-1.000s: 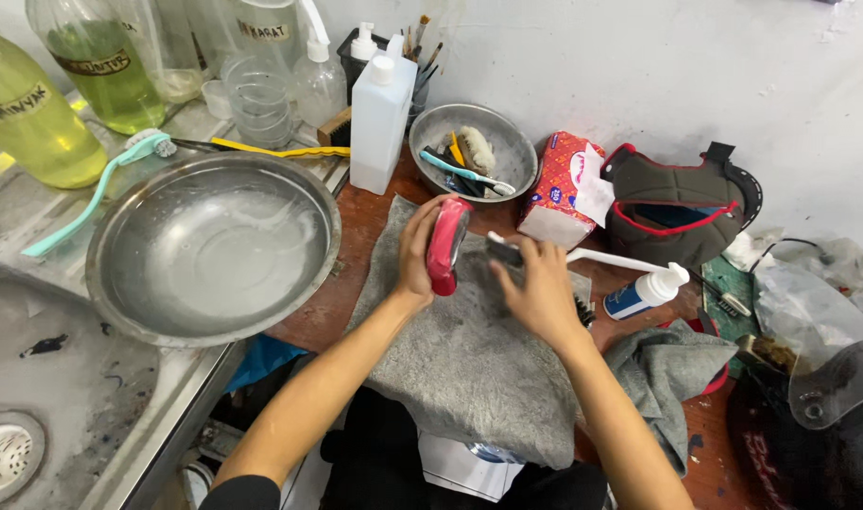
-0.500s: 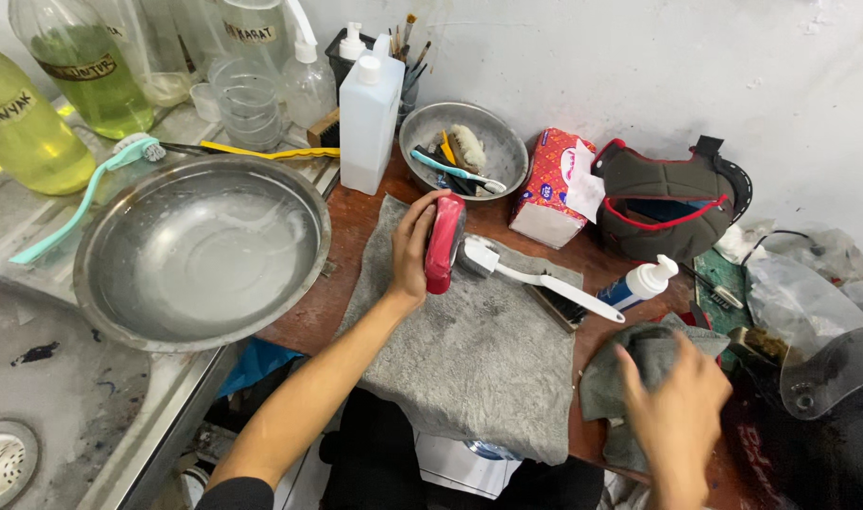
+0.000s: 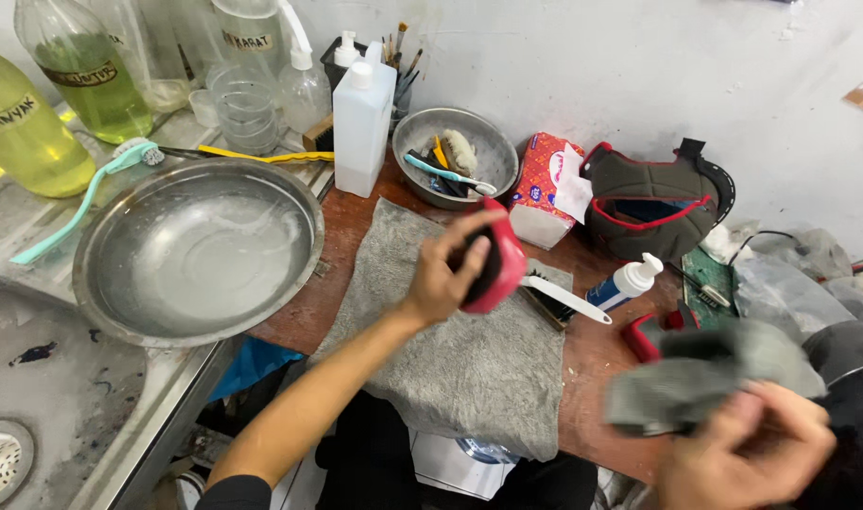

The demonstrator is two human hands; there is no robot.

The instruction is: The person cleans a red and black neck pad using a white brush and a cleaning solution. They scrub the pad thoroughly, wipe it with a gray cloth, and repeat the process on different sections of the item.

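Observation:
My left hand (image 3: 447, 274) grips a red and black padded piece (image 3: 494, 268) and holds it just above a grey towel (image 3: 460, 359) spread on the brown counter. My right hand (image 3: 748, 453) is low at the right and clutches a crumpled grey cloth (image 3: 710, 378), blurred by motion. A white-handled brush (image 3: 563, 300) lies on the towel's right edge, next to the padded piece.
A large metal basin (image 3: 200, 250) sits left over the sink (image 3: 34, 416). Behind stand bottles of yellow-green liquid (image 3: 20, 127), a white bottle (image 3: 362, 118), a small metal bowl of brushes (image 3: 455, 156), a tissue pack (image 3: 540, 184), a helmet pad (image 3: 653, 198) and a small white squeeze bottle (image 3: 625, 281).
My right hand left the brush on the towel, swung down to the right and picked up the grey cloth. My left hand tilted the red piece.

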